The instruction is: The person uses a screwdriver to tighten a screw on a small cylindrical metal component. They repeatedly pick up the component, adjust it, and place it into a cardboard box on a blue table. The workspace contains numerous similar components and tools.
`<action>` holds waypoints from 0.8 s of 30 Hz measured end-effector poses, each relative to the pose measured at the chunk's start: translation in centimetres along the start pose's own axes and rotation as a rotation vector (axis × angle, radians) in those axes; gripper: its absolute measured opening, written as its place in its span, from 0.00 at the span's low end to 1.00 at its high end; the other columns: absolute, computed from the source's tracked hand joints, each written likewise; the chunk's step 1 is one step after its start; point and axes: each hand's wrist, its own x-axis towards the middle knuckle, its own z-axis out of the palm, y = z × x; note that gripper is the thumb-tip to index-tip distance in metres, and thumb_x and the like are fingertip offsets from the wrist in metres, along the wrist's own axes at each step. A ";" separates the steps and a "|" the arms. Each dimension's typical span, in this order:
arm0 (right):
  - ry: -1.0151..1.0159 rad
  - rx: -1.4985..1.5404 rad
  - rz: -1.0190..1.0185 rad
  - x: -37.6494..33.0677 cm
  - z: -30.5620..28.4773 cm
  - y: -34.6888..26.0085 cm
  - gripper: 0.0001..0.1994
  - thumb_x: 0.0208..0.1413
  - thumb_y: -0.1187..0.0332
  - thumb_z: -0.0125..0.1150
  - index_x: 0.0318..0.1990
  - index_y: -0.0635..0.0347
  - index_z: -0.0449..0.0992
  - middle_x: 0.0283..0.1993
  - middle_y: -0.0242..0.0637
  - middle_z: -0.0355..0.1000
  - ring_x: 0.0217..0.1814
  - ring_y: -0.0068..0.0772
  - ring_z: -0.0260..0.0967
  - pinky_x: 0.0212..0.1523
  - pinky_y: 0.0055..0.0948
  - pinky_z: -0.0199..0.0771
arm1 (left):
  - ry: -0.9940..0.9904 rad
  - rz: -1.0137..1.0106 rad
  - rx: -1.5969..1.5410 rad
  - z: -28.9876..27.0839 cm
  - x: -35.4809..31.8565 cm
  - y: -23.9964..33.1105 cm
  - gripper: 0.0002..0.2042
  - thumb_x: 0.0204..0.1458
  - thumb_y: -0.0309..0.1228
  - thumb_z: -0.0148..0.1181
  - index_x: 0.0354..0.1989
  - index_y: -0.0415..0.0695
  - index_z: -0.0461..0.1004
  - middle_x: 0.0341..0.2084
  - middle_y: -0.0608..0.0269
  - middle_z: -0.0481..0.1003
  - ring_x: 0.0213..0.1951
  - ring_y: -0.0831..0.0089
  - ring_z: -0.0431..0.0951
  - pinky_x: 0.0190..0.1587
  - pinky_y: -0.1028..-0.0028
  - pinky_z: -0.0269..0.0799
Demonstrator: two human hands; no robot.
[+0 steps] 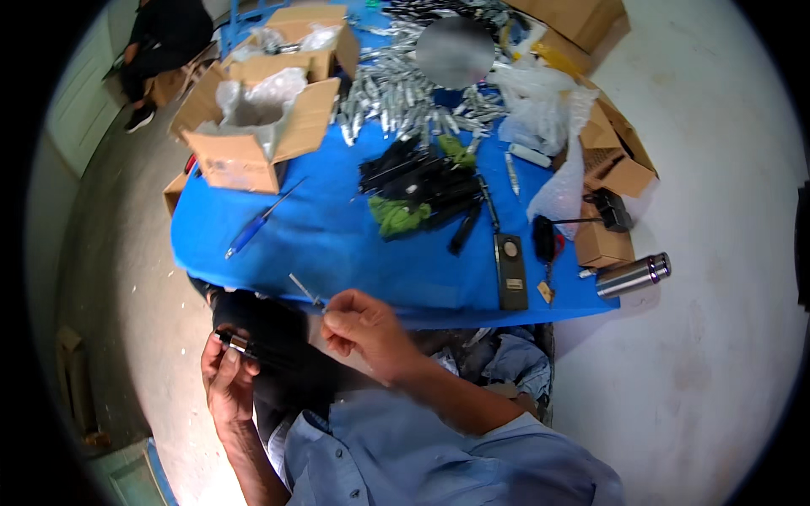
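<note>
Holding a black tube (253, 347) in the left hand (226, 381) while the right hand (364, 327) pinches a thin clear rod (304, 288).

I see the left fingers wrapped shut around the tube, low over the lap, just off the near edge of the blue table (337, 244). Right thumb and forefinger are pressed together on the rod's lower end, its tip angled up over that edge. Farther back lie a heap of black tubes (422, 181), a blue pen (253, 226) and open cardboard boxes (253, 126).
</note>
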 end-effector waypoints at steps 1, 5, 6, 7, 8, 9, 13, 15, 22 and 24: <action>-0.020 0.023 0.006 0.1 -0.4 0.4 0.06 0.68 0.68 0.62 0.47 0.58 0.73 0.37 0.33 0.76 0.34 0.20 0.72 0.34 0.21 0.72 | -0.003 -0.005 -0.002 0.0 -0.1 0.1 0.19 0.59 0.25 0.66 0.58 0.38 0.74 0.46 0.55 0.80 0.35 0.73 0.82 0.34 0.77 0.82; 0.023 -0.007 -0.006 0.0 -0.9 0.4 0.06 0.67 0.68 0.63 0.47 0.57 0.74 0.39 0.30 0.76 0.36 0.19 0.74 0.35 0.20 0.72 | 0.021 -0.019 0.020 0.6 -0.1 0.2 0.18 0.58 0.24 0.67 0.56 0.38 0.76 0.44 0.56 0.81 0.35 0.73 0.82 0.34 0.77 0.83; 0.050 -0.038 -0.008 -0.1 -1.0 0.2 0.06 0.67 0.68 0.63 0.46 0.57 0.74 0.39 0.29 0.76 0.37 0.19 0.74 0.35 0.20 0.72 | 0.027 -0.020 0.009 0.7 -0.1 0.0 0.17 0.58 0.24 0.67 0.55 0.38 0.76 0.43 0.56 0.81 0.35 0.73 0.82 0.34 0.77 0.83; 0.083 -0.135 -0.022 -0.2 -0.9 0.1 0.06 0.65 0.68 0.63 0.44 0.59 0.75 0.39 0.34 0.77 0.37 0.21 0.71 0.37 0.23 0.71 | 0.030 -0.025 0.017 0.9 -0.1 0.1 0.17 0.57 0.25 0.67 0.55 0.37 0.76 0.43 0.55 0.81 0.34 0.73 0.83 0.34 0.77 0.83; 0.062 -0.148 -0.020 -0.2 -0.9 0.2 0.06 0.65 0.68 0.63 0.44 0.60 0.75 0.40 0.34 0.77 0.38 0.21 0.71 0.38 0.23 0.71 | 0.034 -0.028 0.024 1.2 0.0 0.2 0.17 0.57 0.25 0.67 0.54 0.37 0.76 0.43 0.54 0.81 0.33 0.73 0.83 0.34 0.77 0.83; 0.039 -0.161 -0.018 -0.2 -0.9 0.4 0.07 0.65 0.68 0.63 0.44 0.60 0.75 0.40 0.34 0.77 0.38 0.21 0.71 0.39 0.23 0.71 | 0.032 -0.038 0.040 1.4 0.2 0.5 0.17 0.56 0.25 0.66 0.54 0.36 0.76 0.43 0.53 0.81 0.31 0.73 0.83 0.34 0.77 0.83; -0.008 -0.125 0.020 -0.3 -0.9 1.3 0.06 0.65 0.71 0.62 0.44 0.62 0.75 0.44 0.37 0.76 0.42 0.23 0.71 0.42 0.25 0.73 | 0.030 -0.080 0.098 2.8 1.0 0.7 0.16 0.57 0.24 0.61 0.54 0.36 0.75 0.43 0.51 0.81 0.29 0.72 0.82 0.35 0.75 0.83; -0.051 -0.090 0.058 0.2 -1.4 2.4 0.07 0.66 0.69 0.65 0.45 0.60 0.75 0.46 0.34 0.75 0.46 0.22 0.73 0.45 0.23 0.73 | 0.041 -0.087 0.141 3.5 1.2 0.7 0.16 0.57 0.25 0.61 0.54 0.35 0.75 0.43 0.52 0.80 0.29 0.72 0.82 0.35 0.76 0.83; -0.148 0.032 0.107 -0.1 -0.7 3.4 0.06 0.65 0.70 0.65 0.44 0.59 0.76 0.55 0.36 0.72 0.57 0.26 0.73 0.54 0.27 0.77 | -0.058 -0.181 0.197 5.6 1.9 -0.1 0.15 0.58 0.22 0.59 0.54 0.37 0.75 0.43 0.56 0.80 0.33 0.73 0.81 0.38 0.76 0.80; -0.120 0.019 0.141 -0.2 -0.1 2.9 0.06 0.66 0.69 0.65 0.45 0.59 0.76 0.54 0.36 0.73 0.53 0.27 0.76 0.51 0.28 0.80 | -0.084 -0.181 0.235 6.5 2.1 0.3 0.15 0.58 0.22 0.59 0.54 0.38 0.76 0.44 0.57 0.81 0.36 0.73 0.81 0.40 0.76 0.79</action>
